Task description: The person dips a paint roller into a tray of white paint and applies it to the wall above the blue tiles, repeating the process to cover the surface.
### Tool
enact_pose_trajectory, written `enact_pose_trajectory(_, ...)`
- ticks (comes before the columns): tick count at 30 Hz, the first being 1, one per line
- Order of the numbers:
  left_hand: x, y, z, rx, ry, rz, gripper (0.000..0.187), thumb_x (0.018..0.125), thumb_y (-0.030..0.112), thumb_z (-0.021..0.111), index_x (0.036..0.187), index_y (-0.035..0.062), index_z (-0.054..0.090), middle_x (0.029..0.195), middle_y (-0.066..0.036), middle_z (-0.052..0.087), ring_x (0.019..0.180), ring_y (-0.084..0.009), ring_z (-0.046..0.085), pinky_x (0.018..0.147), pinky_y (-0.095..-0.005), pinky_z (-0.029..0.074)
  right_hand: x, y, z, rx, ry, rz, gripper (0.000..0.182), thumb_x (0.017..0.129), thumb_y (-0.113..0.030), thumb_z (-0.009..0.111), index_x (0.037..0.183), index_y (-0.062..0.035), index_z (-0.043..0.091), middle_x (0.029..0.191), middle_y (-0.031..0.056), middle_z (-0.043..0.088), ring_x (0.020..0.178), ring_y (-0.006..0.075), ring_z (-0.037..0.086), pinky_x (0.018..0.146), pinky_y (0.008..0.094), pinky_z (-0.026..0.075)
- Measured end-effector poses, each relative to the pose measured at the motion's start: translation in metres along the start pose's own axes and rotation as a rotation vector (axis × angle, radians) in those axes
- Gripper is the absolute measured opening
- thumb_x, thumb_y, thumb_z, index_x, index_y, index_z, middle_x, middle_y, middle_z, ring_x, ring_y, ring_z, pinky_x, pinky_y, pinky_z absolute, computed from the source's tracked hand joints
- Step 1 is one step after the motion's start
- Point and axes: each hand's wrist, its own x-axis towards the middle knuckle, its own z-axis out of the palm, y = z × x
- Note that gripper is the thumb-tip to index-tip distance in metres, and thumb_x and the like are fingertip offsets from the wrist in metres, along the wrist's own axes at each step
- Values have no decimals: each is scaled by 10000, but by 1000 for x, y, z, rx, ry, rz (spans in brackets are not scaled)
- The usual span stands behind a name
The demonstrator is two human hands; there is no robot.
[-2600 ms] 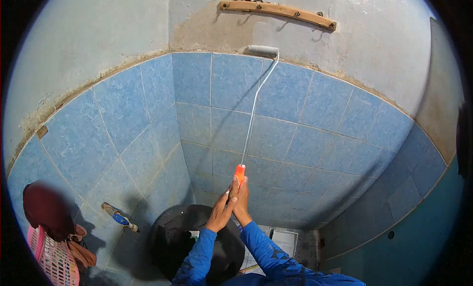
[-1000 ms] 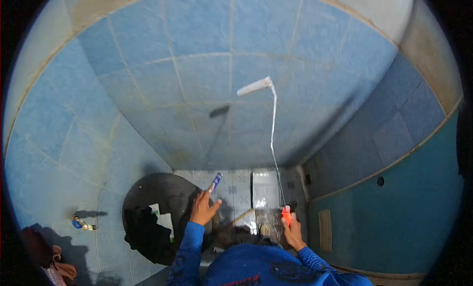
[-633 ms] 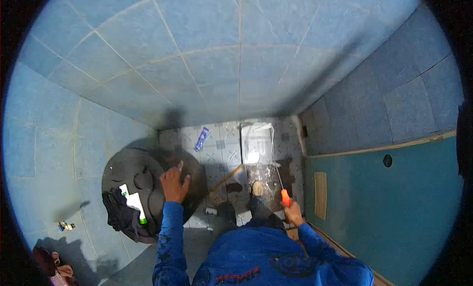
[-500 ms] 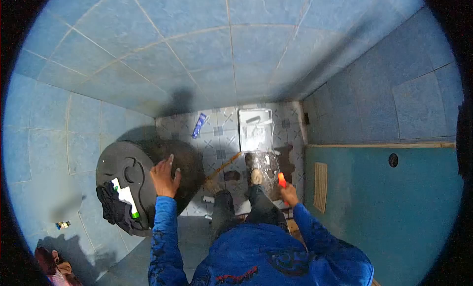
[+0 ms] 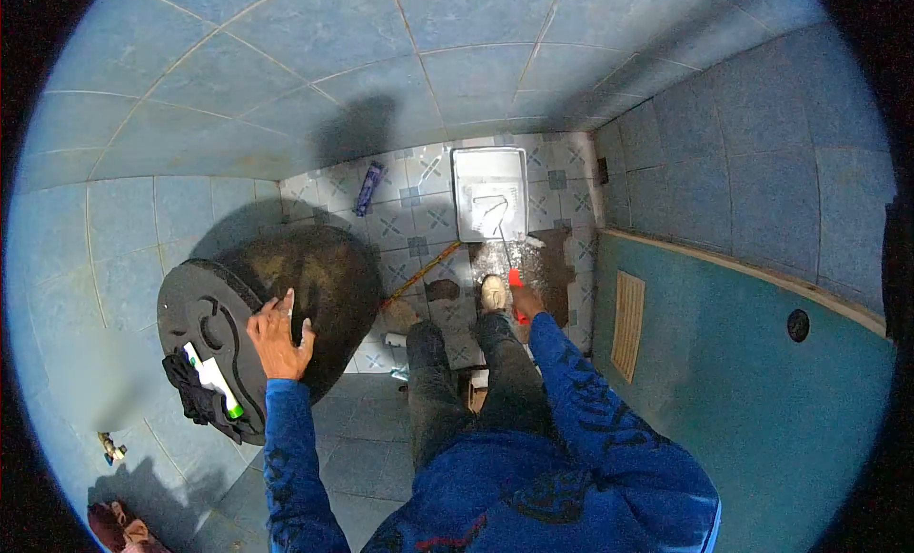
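My right hand (image 5: 526,303) is wrapped round the orange handle of a paint roller (image 5: 515,279). The thin metal rod runs up from the handle into a white paint tray (image 5: 462,196) on the tiled floor, where the roller head lies in white paint. My left hand (image 5: 278,338), fingers spread, rests on the edge of a large black tank's lid (image 5: 190,296). On that lid lie a black cloth (image 5: 193,391) and a white tube with a green cap (image 5: 221,385).
A purple packet (image 5: 368,188) lies on the floor left of the tray. A yellowish stick (image 5: 422,274) slants between tank and tray. Blue tiled walls surround the floor, with a teal panel (image 5: 724,363) and vent grille (image 5: 627,326) at right. A tap (image 5: 111,448) is at lower left.
The view has shifted, so tray and floor sit higher in it. The roller in my right hand now reaches into the tray. My left hand stays at the tank's lid.
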Motion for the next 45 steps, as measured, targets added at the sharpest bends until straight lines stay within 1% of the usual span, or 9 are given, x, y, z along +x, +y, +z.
enact_pose_trajectory(3,1,-1,0,-7,-57,-32,581,870,305,628,1422,153,528,1226,-166,601,1208,-330,495,1074,-467,293,25,23,54,30,287,52,338,840,-296,653,1034,-21,614,800,204,665,746,352,694,641,511,539)
enact_pose_trajectory(5,1,-1,2,-3,-64,-38,586,868,306,630,1423,151,526,1226,-170,601,1205,-328,500,1072,-466,295,28,2,44,535,196,381,641,923,-552,476,889,58,671,800,260,679,766,412,688,650,521,518)
enact_pose_trajectory(10,2,-1,3,1,-64,-65,591,865,308,634,1421,141,523,1227,-169,602,1196,-320,512,1069,-461,298,26,-50,-20,345,265,66,593,920,-540,515,850,27,673,774,251,681,739,401,695,577,493,538)
enact_pose_trajectory(12,1,-3,6,-23,-50,-74,631,813,227,673,1415,114,525,1221,-163,618,1218,-316,497,1075,-476,294,17,-83,-59,629,124,385,398,966,-380,518,913,-9,652,758,234,666,715,336,699,610,486,537)
enact_pose_trajectory(14,1,-4,6,-23,-57,-84,632,812,226,676,1416,115,524,1224,-164,616,1212,-320,500,1076,-476,294,89,-6,27,356,158,102,356,955,-350,545,958,-9,646,802,240,675,778,343,701,635,496,540)
enact_pose_trajectory(18,1,-5,8,-24,-26,-78,633,813,225,681,1417,119,524,1219,-163,615,1193,-323,513,1068,-475,301,67,-41,-10,126,459,138,461,971,-412,553,744,-21,645,585,155,612,583,299,669,539,462,522)
enact_pose_trajectory(24,1,-5,8,-37,-11,-60,628,812,231,677,1413,122,529,1202,-148,621,1187,-310,523,1047,-465,314,44,-69,-37,623,206,369,616,925,-587,469,784,-36,706,672,169,689,719,354,709,662,491,536)
enact_pose_trajectory(31,2,-5,7,-52,-6,-75,629,810,222,676,1413,125,528,1197,-138,621,1182,-293,527,1042,-462,317,5,-51,-16,628,360,341,512,969,-510,510,807,-46,655,568,109,618,459,262,618,459,431,486)
enact_pose_trajectory(45,0,-6,8,-26,-23,-80,618,843,275,657,1429,139,517,1217,-145,601,1184,-321,511,1046,-454,317,5,-73,-72,457,321,384,614,889,-558,553,909,39,694,952,300,682,966,464,658,807,523,510)
